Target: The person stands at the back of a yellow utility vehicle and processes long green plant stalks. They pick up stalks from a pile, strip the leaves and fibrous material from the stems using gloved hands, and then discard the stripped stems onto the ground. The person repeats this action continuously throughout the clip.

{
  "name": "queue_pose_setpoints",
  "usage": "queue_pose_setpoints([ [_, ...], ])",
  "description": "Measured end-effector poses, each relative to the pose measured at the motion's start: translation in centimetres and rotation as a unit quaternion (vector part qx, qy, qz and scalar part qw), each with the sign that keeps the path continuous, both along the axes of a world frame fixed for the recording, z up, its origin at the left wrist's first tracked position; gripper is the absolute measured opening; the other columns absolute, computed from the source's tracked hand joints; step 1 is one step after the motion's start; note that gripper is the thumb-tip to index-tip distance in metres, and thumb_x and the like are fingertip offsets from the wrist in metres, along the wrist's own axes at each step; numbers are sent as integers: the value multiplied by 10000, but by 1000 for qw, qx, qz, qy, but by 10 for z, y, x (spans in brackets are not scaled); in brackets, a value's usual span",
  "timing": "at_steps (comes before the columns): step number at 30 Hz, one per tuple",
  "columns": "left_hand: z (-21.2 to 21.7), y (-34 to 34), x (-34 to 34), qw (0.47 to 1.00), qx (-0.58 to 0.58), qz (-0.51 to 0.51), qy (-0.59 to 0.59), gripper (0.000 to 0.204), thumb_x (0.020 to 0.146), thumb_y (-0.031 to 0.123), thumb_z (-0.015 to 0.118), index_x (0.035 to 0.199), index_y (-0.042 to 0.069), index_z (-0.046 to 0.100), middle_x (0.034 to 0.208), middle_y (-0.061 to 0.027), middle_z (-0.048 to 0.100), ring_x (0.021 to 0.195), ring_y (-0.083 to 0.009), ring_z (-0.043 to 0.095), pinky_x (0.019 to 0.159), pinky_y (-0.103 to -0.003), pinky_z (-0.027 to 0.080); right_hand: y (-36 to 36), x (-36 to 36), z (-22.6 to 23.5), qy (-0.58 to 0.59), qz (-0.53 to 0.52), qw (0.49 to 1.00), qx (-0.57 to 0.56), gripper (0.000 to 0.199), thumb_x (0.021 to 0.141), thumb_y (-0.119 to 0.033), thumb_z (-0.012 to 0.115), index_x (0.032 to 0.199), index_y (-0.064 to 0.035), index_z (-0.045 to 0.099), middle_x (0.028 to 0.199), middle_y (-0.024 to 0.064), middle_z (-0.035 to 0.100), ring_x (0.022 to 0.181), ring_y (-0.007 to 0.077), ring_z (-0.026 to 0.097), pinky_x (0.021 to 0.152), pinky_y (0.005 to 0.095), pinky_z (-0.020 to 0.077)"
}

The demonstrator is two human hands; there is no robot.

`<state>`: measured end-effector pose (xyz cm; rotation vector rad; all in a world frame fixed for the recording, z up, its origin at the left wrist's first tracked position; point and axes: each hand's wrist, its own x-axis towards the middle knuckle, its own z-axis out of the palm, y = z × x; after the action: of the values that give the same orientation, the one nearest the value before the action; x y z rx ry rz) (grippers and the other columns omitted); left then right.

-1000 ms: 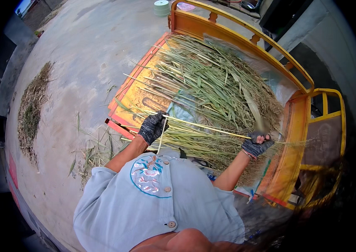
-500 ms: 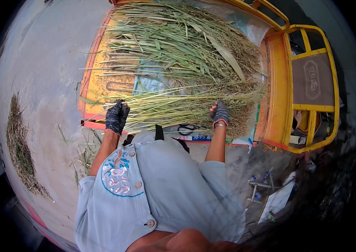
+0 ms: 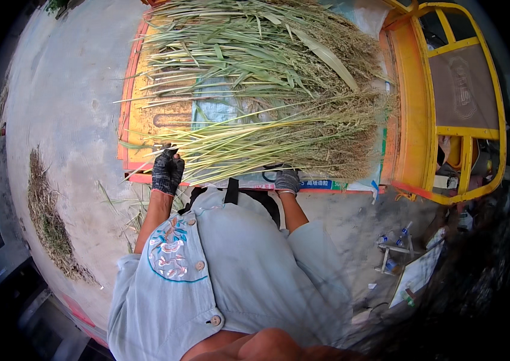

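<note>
Gap btwn upper stalks (image 3: 237, 57) & lower stalks (image 3: 231, 150) on L; seed heads (image 3: 348, 135) block R.

Dark knit gloves (image 3: 167, 175) on both hands (image 3: 287, 181); light-blue shirt (image 3: 261, 271) (embroidered flowers (image 3: 171, 248)).

Both forearms (image 3: 155, 218) reach forward, the left hand (image 3: 167, 171) curled closed, the right hand's back (image 3: 287, 180) facing up.

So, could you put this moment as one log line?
left hand: gloved, at bare ends of stalks | right hand: gloved, beside black loop | yellow cart: stalks spread across it
</note>
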<state>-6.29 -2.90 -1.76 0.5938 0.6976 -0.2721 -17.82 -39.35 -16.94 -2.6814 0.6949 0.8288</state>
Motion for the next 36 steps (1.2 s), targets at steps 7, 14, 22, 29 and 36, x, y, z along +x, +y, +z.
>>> queue_pose_setpoints([
  [7, 24, 16, -2, 993, -76, 58, -67, 514, 832, 520, 453, 1057, 76, 578, 1042, -137, 594, 737, -212, 565, 640, -358, 485, 18, 16, -33, 99, -471, 875, 61, 423, 872, -381, 402, 1178, -105, 497, 1172, 102, 538, 997, 256, 561, 785, 358, 472],
  [14, 63, 14, 4, 999, -38, 22, 20, 830, 709, 751, 375, 1112, 40, 523, 1012, -148, 588, 726, -264, 566, 659, -462, 492, 36, 43, -25, 18, -555, 827, 84, 382, 835, -340, 461, 1138, -113, 516, 1129, 94, 553, 967, 247, 572, 754, 373, 480],
  [22, 62, 42, 23, 994, -95, -36, 40, 804, 743, 704, 395, 1159, 19, 460, 1036, -200, 559, 788, -311, 563, 731, -526, 467, 62, 37, -35, -69, -657, 739, 131, 344, 794, -294, 529, 1092, -123, 537, 1081, 84, 572, 931, 236, 585, 717, 389, 490],
  [29, 11, 83, 27, 986, 94, -137, -9, 227, 821, 171, 567, 1033, 89, 573, 738, -35, 530, 635, -107, 502, 588, -314, 473, 88, 28, 76, -112, -658, 732, 135, 320, 757, -253, 589, 1052, -131, 556, 1039, 76, 587, 901, 226, 597, 685, 404, 499],
  [36, 21, 66, 37, 952, 239, -174, 74, 112, 771, 112, 625, 853, 62, 567, 612, -7, 484, 502, -78, 446, 471, -249, 445, 71, -13, -60, -83, -675, 713, 168, 266, 847, -237, 484, 1073, -109, 543, 1035, 105, 586, 808, 209, 612, 644, 345, 500],
])
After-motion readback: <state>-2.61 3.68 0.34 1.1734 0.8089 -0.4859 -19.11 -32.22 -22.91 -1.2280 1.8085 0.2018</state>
